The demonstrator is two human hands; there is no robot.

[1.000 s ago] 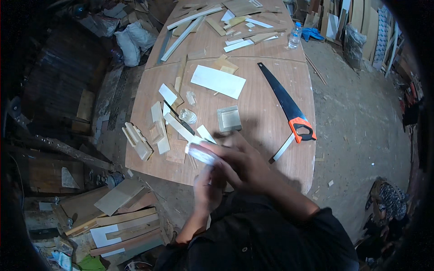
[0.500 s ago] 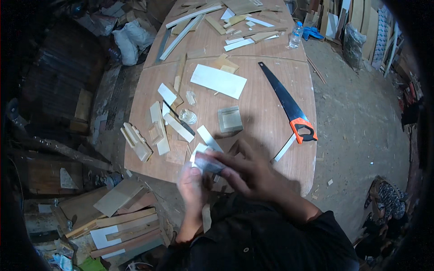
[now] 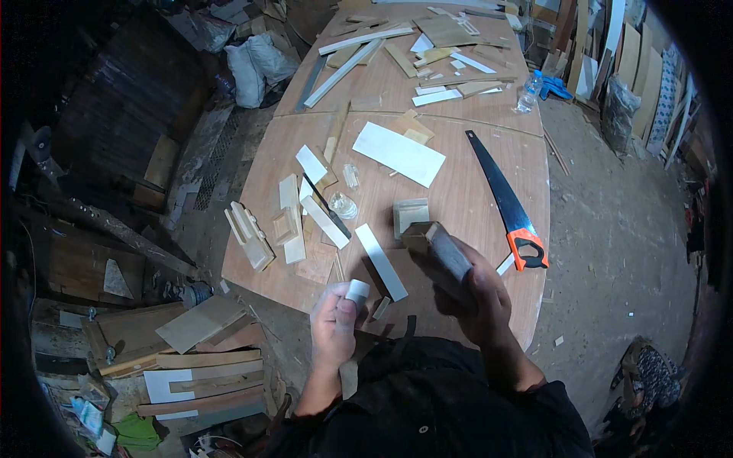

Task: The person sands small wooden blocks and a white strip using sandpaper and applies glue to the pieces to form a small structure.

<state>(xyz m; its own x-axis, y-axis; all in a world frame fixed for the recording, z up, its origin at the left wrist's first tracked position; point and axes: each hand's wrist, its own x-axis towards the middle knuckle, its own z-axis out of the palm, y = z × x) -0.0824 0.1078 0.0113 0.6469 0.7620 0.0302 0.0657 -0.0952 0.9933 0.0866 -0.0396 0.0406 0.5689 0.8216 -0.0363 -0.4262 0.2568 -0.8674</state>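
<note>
The left hand (image 3: 336, 324) is clenched around a small whitish piece (image 3: 357, 290), possibly a cap or a short tube, which sticks up from the fist above the near edge of the counter (image 3: 458, 175). Just beyond that hand lies a white strip (image 3: 380, 261). To its right, the right hand (image 3: 473, 294) grips a grey-brown block (image 3: 443, 246), held tilted over the counter. Farther right of that hand lies a handsaw (image 3: 504, 200) with an orange handle.
</note>
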